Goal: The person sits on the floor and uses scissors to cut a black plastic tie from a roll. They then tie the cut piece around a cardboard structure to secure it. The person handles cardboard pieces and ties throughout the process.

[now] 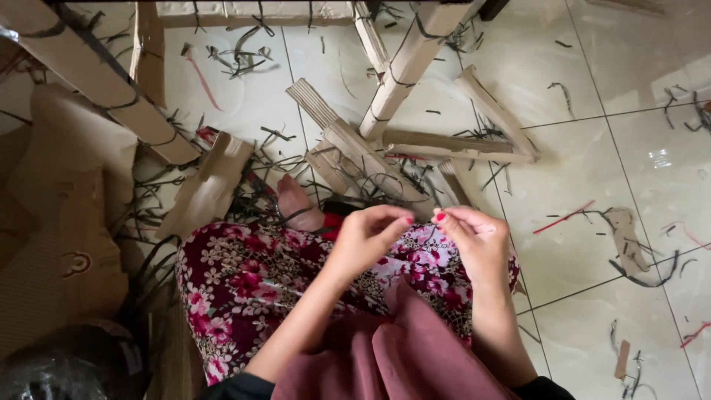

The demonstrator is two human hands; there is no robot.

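Note:
My left hand and my right hand are held close together above my lap, fingertips pinched. A thin dark strap runs between them; it is too fine to see clearly. My lap is covered by a dark red floral cloth, and a plain mauve cloth lies below the hands. My bare foot sticks out just beyond the left knee, among black strips.
Folded cardboard pieces bound with black straps lie on the tiled floor ahead. Long cardboard beams and a flat cardboard sheet sit at the left. Loose black strips and red strips scatter about.

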